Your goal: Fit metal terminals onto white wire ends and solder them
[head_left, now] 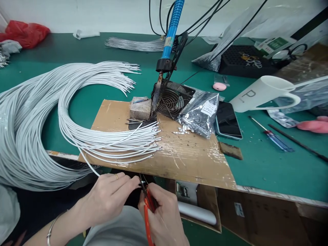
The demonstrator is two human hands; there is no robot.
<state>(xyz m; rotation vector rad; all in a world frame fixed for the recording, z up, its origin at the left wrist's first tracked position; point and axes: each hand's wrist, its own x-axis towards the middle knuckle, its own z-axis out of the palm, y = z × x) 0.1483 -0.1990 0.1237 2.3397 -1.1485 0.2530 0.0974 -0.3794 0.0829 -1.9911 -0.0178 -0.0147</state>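
Note:
My left hand [110,194] is closed on the end of a white cable [89,165], which runs down to it from the bundle on the bench. In my right hand [165,213] are red-handled pliers [147,217], their dark jaws pointing up beside my left fingertips. The jaws touch or nearly touch the cable's end; my fingers hide the exact contact. Both hands are just below the front edge of a cardboard sheet [194,167]. On that sheet, the loose ends of the white cable bundle [123,145] fan out to the right.
A blue-handled soldering iron [167,44] stands tip down beside a grey block [140,108] and a fan [170,102]. Right of them are a bag of small parts [200,114], a phone [228,119], a white mug [261,94] and a screwdriver [273,135]. More cables [23,136] hang over the left edge.

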